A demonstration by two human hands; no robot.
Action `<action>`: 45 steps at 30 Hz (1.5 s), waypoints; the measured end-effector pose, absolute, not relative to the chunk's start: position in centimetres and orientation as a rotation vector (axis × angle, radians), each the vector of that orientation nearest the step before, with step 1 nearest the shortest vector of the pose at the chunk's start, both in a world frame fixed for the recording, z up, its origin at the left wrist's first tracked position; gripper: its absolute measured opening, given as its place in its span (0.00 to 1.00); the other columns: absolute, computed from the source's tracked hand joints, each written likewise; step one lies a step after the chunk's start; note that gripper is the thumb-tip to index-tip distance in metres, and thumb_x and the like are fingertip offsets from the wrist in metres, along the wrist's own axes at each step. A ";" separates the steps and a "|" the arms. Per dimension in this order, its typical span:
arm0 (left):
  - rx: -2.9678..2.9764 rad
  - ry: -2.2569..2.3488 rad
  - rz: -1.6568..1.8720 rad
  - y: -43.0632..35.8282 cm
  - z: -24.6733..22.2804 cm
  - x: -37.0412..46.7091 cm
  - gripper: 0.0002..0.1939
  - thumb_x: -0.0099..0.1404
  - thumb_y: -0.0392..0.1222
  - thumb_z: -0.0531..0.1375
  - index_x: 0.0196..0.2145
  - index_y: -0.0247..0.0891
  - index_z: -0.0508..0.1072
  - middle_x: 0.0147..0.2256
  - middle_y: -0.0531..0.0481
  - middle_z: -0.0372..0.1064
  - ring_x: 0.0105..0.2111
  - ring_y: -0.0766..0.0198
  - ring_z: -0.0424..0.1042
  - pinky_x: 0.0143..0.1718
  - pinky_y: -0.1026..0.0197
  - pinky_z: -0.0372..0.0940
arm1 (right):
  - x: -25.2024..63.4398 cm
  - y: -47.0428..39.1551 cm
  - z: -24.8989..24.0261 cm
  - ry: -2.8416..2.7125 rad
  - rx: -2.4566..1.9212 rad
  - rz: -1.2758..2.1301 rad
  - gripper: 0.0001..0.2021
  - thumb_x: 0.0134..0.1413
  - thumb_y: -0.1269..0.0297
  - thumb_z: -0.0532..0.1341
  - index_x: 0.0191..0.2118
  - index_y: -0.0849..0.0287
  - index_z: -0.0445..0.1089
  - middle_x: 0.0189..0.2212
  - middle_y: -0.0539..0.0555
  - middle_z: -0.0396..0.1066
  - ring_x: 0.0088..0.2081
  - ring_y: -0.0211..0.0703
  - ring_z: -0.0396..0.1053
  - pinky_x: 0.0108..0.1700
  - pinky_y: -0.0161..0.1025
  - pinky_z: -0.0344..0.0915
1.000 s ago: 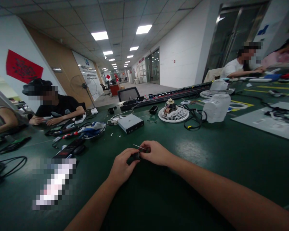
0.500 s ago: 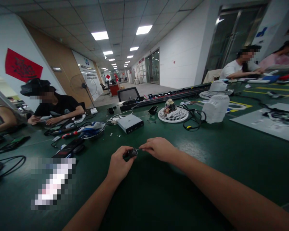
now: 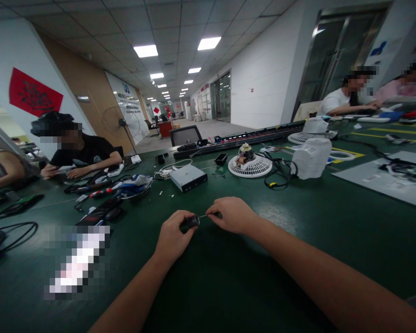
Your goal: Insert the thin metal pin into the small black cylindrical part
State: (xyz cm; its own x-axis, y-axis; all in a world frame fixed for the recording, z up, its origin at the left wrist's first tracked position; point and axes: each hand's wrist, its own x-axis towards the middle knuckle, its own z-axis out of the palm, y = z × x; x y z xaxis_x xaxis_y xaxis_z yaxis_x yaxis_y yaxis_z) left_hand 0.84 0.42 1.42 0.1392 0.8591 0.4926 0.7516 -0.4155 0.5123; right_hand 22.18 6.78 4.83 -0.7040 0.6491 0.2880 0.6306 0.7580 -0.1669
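Note:
Low over the green table (image 3: 194,296), my left hand (image 3: 173,233) grips a small dark cylindrical part (image 3: 191,222) between thumb and fingers, its round end facing right. My right hand (image 3: 232,215) pinches a thin metal rod (image 3: 203,216), which points left towards that round end. Whether the rod's tip touches the part cannot be made out. Behind my hands lies a grey box-shaped drive (image 3: 188,177). To its right a white fan grille (image 3: 250,165) with a motor on it rests on the table.
A white housing (image 3: 312,158) and black cable (image 3: 280,175) lie at the right. A small black tray (image 3: 221,159) stands behind the drive. Tools, a blue cloth (image 3: 133,185) and cables (image 3: 10,238) lie at the left. People sit at the left and far right.
My right hand has drawn slightly right, and more of a gap shows between its fingers and the dark part. The part's round end has turned a little.

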 end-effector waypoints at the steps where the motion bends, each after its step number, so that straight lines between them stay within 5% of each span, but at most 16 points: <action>1: 2.263 1.607 1.136 0.4 1.4 0.9 0.12 0.57 0.33 0.63 0.40 0.41 0.74 0.40 0.50 0.73 0.40 0.60 0.73 0.44 0.55 0.69 | 22.2 6.8 4.9 -2.646 -0.974 0.090 0.13 0.57 0.62 0.57 0.41 0.52 0.78 0.35 0.53 0.77 0.36 0.46 0.71 0.37 0.38 0.61; 28: 2.351 1.536 1.102 0.4 1.2 1.0 0.14 0.57 0.30 0.63 0.41 0.41 0.75 0.42 0.50 0.73 0.43 0.59 0.73 0.47 0.55 0.68 | 21.8 6.5 4.7 -2.663 -1.058 0.244 0.13 0.54 0.60 0.58 0.40 0.49 0.79 0.34 0.52 0.78 0.35 0.47 0.72 0.36 0.38 0.62; 37: 2.309 1.669 1.032 0.5 1.3 1.2 0.13 0.57 0.31 0.63 0.41 0.41 0.75 0.41 0.50 0.74 0.43 0.59 0.73 0.47 0.54 0.68 | 21.5 6.4 5.1 -2.499 -1.512 0.077 0.12 0.55 0.58 0.56 0.34 0.56 0.75 0.31 0.56 0.76 0.34 0.49 0.73 0.34 0.40 0.63; 45: 2.220 1.830 1.103 1.0 0.6 0.6 0.20 0.57 0.34 0.64 0.49 0.39 0.72 0.44 0.47 0.73 0.44 0.57 0.73 0.48 0.52 0.69 | 21.0 6.8 3.9 -2.383 -1.379 0.484 0.14 0.48 0.50 0.65 0.35 0.55 0.74 0.34 0.52 0.76 0.34 0.44 0.72 0.32 0.37 0.63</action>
State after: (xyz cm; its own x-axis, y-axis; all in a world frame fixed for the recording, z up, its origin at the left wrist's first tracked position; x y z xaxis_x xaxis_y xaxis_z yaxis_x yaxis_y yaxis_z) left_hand 0.62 1.02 0.64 0.0392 0.8766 0.4797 0.8333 -0.2936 0.4684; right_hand 20.99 6.80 3.92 -0.4682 0.8749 0.1238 0.7573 0.4696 -0.4539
